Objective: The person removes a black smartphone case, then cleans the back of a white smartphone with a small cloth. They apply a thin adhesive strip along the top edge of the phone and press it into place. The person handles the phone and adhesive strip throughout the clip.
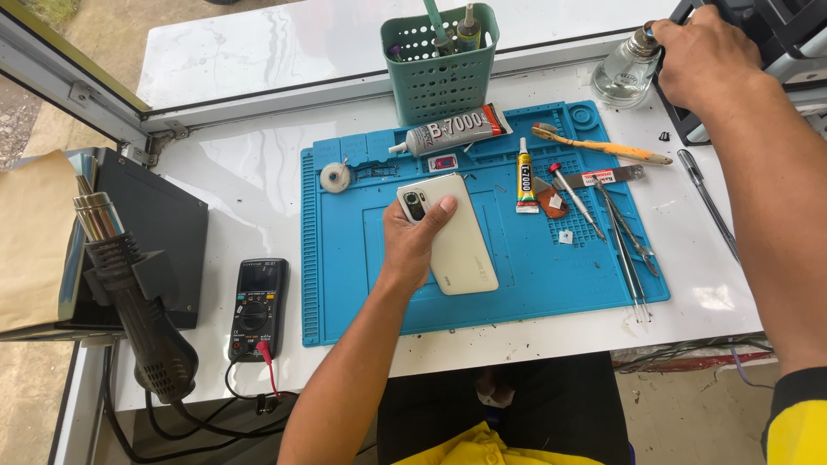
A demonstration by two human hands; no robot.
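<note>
Two hands are at work over a white worktop (250, 172): the left hand (412, 245) has its grip closed on a cream-white smartphone (461, 237), thumb by the camera block, pinning it back-up on a ribbed blue silicone mat (345, 284); the right hand (706, 60) is stretched far up and to the right, its grip closed about the neck of a clear glass bottle (624, 73) of liquid. This looks like the step of fetching solvent for the smooth, glossy back cover, which would call for a careful, sparing pour along an edge. Just right of the left grip lie a small glue tube (524, 185), metal tweezers (629, 237) and a toothbrush (603, 146); above it lies a larger tube (452, 131), then a perforated green basket (439, 77).
</note>
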